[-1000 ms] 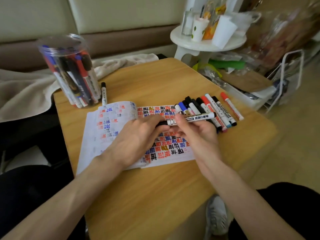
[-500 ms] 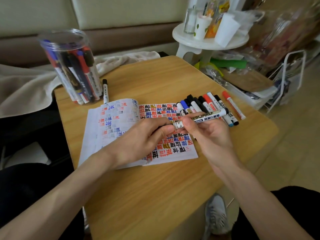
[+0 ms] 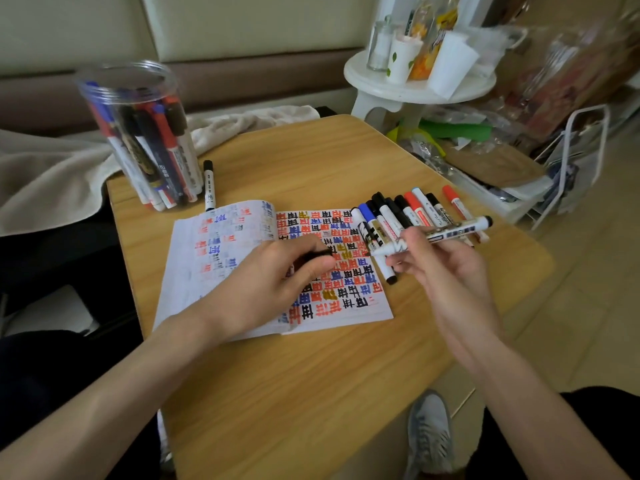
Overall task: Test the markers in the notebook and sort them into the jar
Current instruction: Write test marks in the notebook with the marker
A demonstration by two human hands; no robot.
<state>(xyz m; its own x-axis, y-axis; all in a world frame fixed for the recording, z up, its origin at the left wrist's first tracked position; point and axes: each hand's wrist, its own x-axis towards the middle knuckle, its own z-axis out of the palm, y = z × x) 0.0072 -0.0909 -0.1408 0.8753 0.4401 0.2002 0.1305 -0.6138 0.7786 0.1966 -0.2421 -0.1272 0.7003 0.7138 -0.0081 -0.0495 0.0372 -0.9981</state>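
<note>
An open notebook (image 3: 242,244), its right page packed with red, blue, black and gold marks, lies on the wooden table (image 3: 311,393). My right hand (image 3: 446,271) grips a white marker (image 3: 450,233) with its uncapped tip pointing left over the page. My left hand (image 3: 277,282) rests on the notebook and pinches the black cap (image 3: 320,252). A row of several markers (image 3: 408,216) lies to the right of the notebook. The clear plastic jar (image 3: 138,133), holding several markers, stands at the table's back left, with one black-capped marker (image 3: 209,185) lying beside it.
A beige blanket (image 3: 41,174) lies on the sofa behind the jar. To the back right a white round side table (image 3: 415,88) carries cups and bottles. Clutter and a white wire rack (image 3: 571,161) crowd the floor right of the table. A shoe (image 3: 429,434) shows below the table's front edge.
The two hands have pulled apart: the cap came off in my left hand, and my right hand moved the marker right and up. The camera view shifted slightly.
</note>
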